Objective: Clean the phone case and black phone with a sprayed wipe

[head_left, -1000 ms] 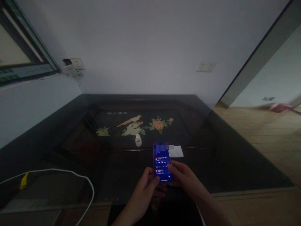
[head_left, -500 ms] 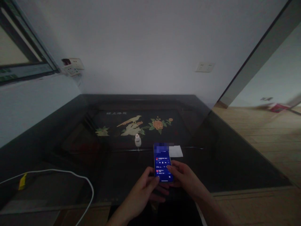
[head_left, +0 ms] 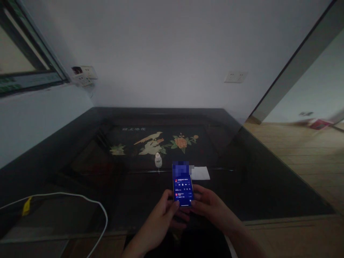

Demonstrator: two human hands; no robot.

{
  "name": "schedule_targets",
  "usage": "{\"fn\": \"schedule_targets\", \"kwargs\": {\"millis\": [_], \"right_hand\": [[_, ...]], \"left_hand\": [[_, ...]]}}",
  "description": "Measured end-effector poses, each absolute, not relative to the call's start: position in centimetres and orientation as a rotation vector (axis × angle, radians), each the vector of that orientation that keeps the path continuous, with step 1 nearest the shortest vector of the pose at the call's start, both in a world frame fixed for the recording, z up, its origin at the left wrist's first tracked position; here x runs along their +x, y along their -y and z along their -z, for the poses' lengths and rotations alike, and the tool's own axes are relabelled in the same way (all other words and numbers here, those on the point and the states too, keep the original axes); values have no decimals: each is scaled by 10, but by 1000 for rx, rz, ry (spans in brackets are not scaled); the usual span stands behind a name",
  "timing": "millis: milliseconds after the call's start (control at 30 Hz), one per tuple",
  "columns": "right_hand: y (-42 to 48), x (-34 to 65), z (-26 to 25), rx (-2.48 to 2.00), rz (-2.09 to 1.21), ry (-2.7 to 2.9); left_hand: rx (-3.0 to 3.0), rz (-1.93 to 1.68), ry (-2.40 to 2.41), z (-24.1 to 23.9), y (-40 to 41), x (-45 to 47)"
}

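A smartphone (head_left: 183, 188) with a lit blue screen is held upright over the near part of the dark table (head_left: 242, 190). My left hand (head_left: 163, 215) grips its left side, the thumb at the lower left corner and fingers curled beneath. On the opposite side, my right hand (head_left: 209, 204) holds the phone's edge, its thumb at the lower right corner. Media controls show on the screen; its top is blurred out. Just beyond the phone stands a small white-capped bottle (head_left: 158, 160). A white piece of paper (head_left: 200, 173) lies to the phone's right, partly behind it.
A white cable (head_left: 80, 196) with a yellow tag (head_left: 26, 206) curves across the table's left side. Bird and flower artwork (head_left: 154, 143) decorates the tabletop. Wall sockets (head_left: 235, 76) sit above the far edge, and wooden floor (head_left: 282, 143) shows to the right.
The phone has shifted slightly left. My right thumb has moved down from the middle of the screen to its lower right corner. The bottle and paper stay in place.
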State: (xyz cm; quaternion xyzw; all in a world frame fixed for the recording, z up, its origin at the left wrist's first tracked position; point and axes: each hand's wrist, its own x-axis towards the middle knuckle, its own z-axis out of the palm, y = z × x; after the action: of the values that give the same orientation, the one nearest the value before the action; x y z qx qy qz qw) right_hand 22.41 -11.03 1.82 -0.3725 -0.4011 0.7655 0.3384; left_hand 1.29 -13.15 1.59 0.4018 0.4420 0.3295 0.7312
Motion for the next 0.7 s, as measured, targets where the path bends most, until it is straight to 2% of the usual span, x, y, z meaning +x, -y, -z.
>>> {"fn": "schedule_targets", "kwargs": {"millis": [500,700], "right_hand": [[112,231,-10,-952,-2018,1107],[109,228,-13,-945,-1905,1134]], "left_hand": [[1213,-713,-1101,-11,101,-3],[1257,-651,-1110,-14,92,-6]]}}
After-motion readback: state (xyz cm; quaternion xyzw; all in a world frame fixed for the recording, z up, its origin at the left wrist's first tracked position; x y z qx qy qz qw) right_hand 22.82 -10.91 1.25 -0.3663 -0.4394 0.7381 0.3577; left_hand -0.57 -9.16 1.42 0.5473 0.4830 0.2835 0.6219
